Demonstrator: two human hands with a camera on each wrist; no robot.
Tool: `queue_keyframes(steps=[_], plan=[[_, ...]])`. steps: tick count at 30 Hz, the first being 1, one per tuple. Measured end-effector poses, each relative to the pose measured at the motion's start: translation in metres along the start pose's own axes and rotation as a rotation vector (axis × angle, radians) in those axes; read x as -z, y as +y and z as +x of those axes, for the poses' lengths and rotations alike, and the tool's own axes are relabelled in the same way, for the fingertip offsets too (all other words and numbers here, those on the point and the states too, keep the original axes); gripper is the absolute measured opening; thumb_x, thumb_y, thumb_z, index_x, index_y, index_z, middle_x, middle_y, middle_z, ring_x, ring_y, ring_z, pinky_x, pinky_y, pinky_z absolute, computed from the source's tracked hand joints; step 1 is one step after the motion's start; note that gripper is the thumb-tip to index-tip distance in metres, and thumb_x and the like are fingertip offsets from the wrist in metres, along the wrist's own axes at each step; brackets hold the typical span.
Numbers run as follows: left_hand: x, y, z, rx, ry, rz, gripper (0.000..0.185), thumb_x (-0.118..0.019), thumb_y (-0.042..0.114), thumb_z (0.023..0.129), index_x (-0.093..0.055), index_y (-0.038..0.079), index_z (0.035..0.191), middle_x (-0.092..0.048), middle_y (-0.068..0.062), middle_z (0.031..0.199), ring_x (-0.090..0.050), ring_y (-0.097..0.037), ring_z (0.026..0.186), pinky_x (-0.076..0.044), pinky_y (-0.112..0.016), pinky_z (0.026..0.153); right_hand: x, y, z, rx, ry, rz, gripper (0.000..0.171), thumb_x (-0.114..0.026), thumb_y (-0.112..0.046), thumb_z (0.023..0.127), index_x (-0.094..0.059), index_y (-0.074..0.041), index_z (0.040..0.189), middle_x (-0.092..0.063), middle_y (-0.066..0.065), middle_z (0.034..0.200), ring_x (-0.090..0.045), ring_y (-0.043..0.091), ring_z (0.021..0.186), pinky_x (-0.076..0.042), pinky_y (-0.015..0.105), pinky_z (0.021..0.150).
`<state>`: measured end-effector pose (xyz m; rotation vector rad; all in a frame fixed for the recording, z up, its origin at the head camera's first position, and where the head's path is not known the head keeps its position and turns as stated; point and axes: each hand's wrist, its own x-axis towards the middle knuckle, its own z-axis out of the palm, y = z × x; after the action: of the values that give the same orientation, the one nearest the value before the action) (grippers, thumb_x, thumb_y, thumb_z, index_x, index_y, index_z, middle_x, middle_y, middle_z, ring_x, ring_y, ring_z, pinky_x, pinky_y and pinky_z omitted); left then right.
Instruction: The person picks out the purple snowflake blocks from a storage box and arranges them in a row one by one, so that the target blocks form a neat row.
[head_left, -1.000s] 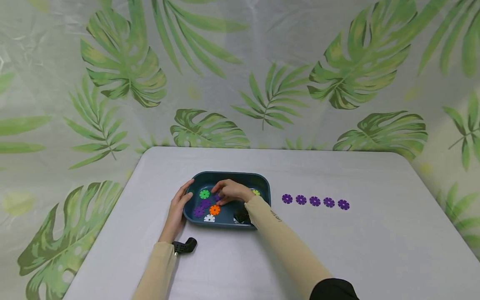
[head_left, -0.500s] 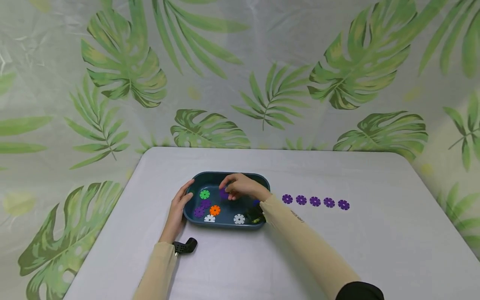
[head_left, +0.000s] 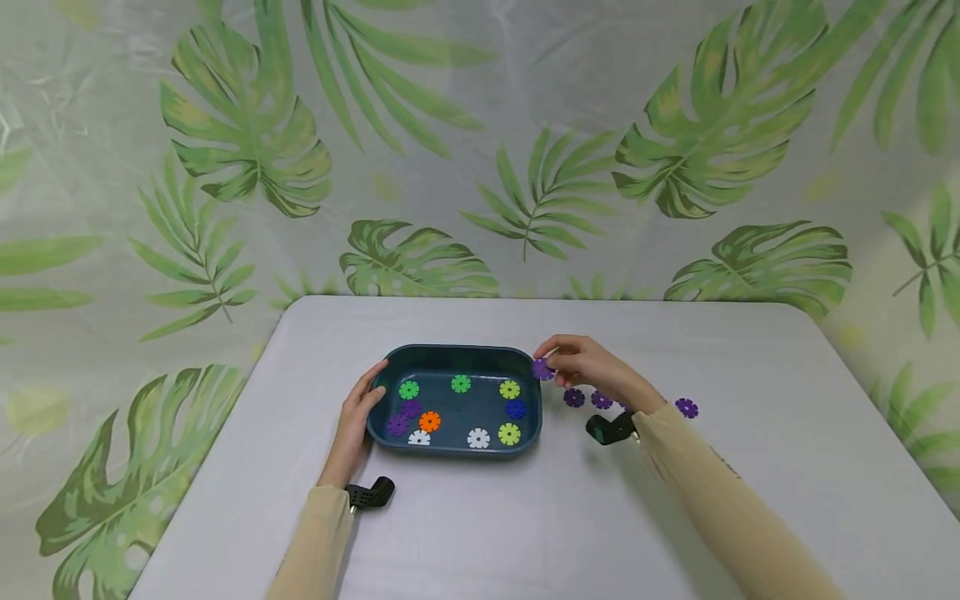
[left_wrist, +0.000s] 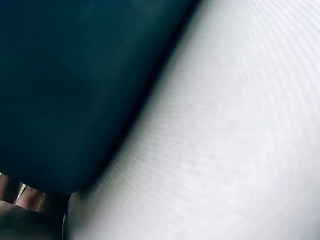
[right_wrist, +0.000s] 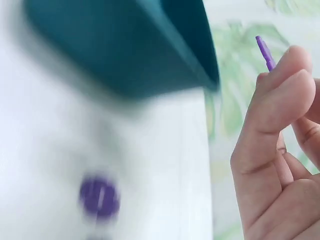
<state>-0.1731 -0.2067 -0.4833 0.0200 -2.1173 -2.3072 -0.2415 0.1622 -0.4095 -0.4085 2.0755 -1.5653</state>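
Note:
My right hand (head_left: 596, 367) pinches a purple flower-shaped disc (head_left: 543, 369) between thumb and fingers, just off the right rim of the dark teal tray (head_left: 450, 452). In the right wrist view the pinched disc (right_wrist: 265, 53) shows edge-on above the fingertips. At the tray's left end, my left hand (head_left: 352, 425) grips the wall, thumb at the rim. Inside the tray lie two overlapping purple discs (head_left: 398, 425), an orange disc (head_left: 429, 421), a blue disc (head_left: 515, 408), and green, yellow and white ones. A row of purple discs (head_left: 574, 397) lies right of the tray, partly hidden by my right hand.
The table (head_left: 480, 533) has a white cover, and its far edge meets a leaf-patterned backdrop (head_left: 420, 258). A black wrist camera (head_left: 611, 428) hangs below my right wrist, over the row of discs. Another camera (head_left: 371, 492) sits at my left wrist.
My right hand has lifted a purple disc from inside the tray and carried it right, past the tray's right rim. The left hand has stayed on the tray.

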Motion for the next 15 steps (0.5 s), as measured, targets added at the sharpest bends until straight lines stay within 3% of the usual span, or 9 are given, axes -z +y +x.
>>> queue_keyframes(steps=[8,15], plan=[[-0.003,0.008,-0.004,0.005,0.015,-0.011,0.045,-0.044,0.01,0.101,-0.04,0.009,0.146,-0.029,-0.003,0.154,-0.019,-0.013,0.141,-0.013,-0.036,0.114,0.074,0.046,-0.064,-0.037,0.159,0.03,0.034,-0.047,-0.015,0.101,-0.047,0.008,0.126,-0.055,0.008,0.087,-0.056,0.017,0.072,-0.052,0.03,0.069],[-0.004,0.008,-0.004,0.011,0.007,-0.011,0.045,-0.043,0.01,0.101,-0.04,0.01,0.146,-0.03,-0.001,0.153,-0.02,-0.012,0.141,-0.014,-0.034,0.114,0.117,0.087,-0.115,-0.121,0.284,0.072,0.023,-0.049,-0.016,0.1,-0.056,-0.002,0.117,-0.057,0.002,0.092,-0.058,0.012,0.072,-0.053,0.028,0.069]])
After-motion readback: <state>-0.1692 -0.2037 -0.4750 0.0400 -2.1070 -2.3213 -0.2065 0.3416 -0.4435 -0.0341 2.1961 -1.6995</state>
